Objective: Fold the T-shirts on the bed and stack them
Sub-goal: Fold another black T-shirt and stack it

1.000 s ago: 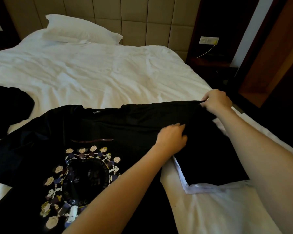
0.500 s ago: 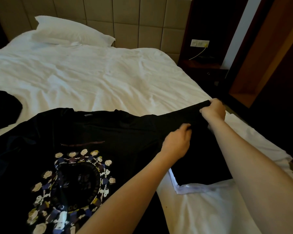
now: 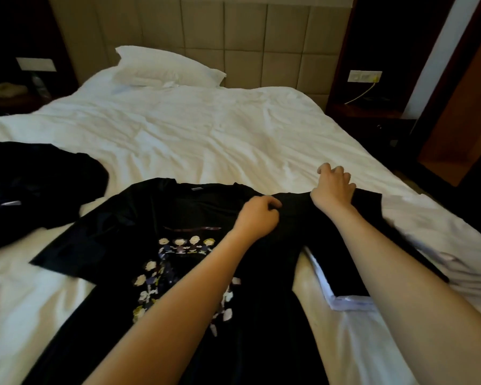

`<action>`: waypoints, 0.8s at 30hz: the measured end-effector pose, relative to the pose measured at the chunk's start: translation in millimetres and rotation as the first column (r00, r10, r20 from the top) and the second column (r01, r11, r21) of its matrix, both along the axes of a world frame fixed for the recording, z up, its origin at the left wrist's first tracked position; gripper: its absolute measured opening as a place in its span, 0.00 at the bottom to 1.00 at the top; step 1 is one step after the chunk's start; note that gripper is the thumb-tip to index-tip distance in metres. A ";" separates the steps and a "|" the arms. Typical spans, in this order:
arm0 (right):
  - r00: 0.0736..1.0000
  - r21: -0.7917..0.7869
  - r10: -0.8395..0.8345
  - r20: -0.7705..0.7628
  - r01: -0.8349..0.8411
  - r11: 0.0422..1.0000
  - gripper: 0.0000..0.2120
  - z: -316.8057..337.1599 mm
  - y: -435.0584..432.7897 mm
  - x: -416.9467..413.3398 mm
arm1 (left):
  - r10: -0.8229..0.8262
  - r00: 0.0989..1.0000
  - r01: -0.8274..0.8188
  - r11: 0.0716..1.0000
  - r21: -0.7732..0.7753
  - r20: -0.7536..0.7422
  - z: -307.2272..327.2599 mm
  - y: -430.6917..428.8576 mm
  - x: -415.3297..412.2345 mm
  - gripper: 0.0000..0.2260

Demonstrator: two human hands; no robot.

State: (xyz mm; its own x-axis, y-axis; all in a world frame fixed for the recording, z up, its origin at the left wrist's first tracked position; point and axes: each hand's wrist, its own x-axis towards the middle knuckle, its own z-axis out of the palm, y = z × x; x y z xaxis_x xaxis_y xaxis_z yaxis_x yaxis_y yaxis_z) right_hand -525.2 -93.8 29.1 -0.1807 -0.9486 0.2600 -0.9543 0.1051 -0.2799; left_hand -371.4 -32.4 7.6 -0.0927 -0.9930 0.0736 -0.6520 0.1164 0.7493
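The left grip (image 3: pixel 258 218) pinched the black cartoon-print cotton T-shirt (image 3: pixel 139 234), the right grip (image 3: pixel 334 187) curled, hold untellable; a tug risked skewing the folded black shirt pile (image 3: pixel 345 273) under its sleeve.

A black T-shirt with a cartoon print (image 3: pixel 139 234) lies spread face up on the bed (image 3: pixel 206 134). Left of it lies a crumpled black T-shirt (image 3: pixel 34 184); just right, a folded black-on-white stack (image 3: pixel 347 295).
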 end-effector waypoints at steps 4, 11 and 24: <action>0.989 0.065 0.142 0.048 -0.145 0.987 0.22 -5.4 17.4 60.8 | 0.259 0.966 -0.260 0.965 0.037 0.019 -2.1 19.4 77.8 0.13; 0.907 0.167 0.406 0.107 -0.419 0.892 0.19 -20.1 50.2 163.5 | 0.639 0.769 -0.633 0.758 0.158 0.022 -21.0 60.9 195.2 0.14; 0.656 0.287 0.560 0.507 -0.740 0.608 0.16 -50.7 74.2 272.4 | 0.780 -0.177 -0.407 0.497 0.766 -0.600 -70.4 98.1 290.2 0.19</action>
State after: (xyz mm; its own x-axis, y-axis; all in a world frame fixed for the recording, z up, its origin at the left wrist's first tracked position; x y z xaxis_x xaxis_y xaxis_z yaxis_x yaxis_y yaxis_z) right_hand -252.8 -19.6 -21.6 0.5454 -0.8242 -0.1522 -0.6623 -0.3125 -0.6809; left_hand -81.2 65.7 -62.7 0.4864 -0.5383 -0.6882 0.7395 -0.1658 0.6524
